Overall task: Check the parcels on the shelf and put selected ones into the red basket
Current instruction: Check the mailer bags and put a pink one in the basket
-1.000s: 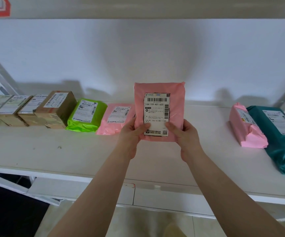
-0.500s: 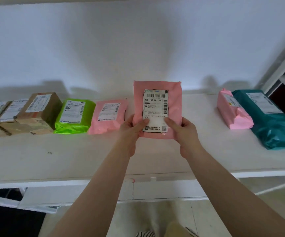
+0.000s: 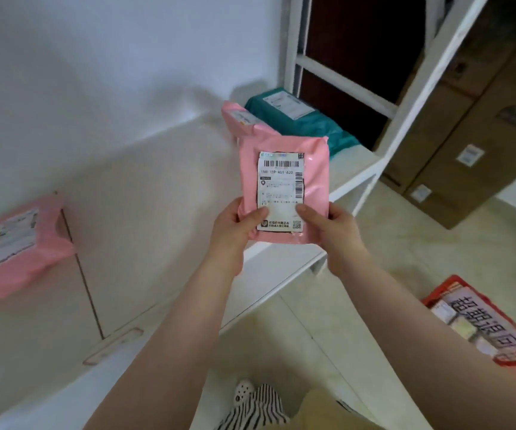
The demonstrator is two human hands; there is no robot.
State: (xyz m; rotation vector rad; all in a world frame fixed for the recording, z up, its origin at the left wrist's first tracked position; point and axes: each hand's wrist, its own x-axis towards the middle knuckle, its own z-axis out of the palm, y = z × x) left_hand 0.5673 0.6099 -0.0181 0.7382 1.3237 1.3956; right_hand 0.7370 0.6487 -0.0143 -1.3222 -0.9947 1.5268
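At frame centre, the white label (image 3: 281, 191) on the pink parcel (image 3: 284, 187) reads "159-A01-620"; the red basket (image 3: 480, 324) at lower right carries large Chinese characters.

- Tall brown cardboard boxes (image 3: 455, 125) stand on the floor to the right.
- A dark doorway (image 3: 355, 54) shows behind the white frame.
- Pale floor tiles (image 3: 405, 243) lie below.
- A white perforated shoe (image 3: 244, 391) appears beside striped fabric (image 3: 259, 409) at the bottom edge.

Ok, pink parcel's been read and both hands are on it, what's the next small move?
Probably swing it down to the right toward the red basket on the floor. Both the left hand and right hand grip the pink parcel clear of the shelf, and the basket sits low on the right.
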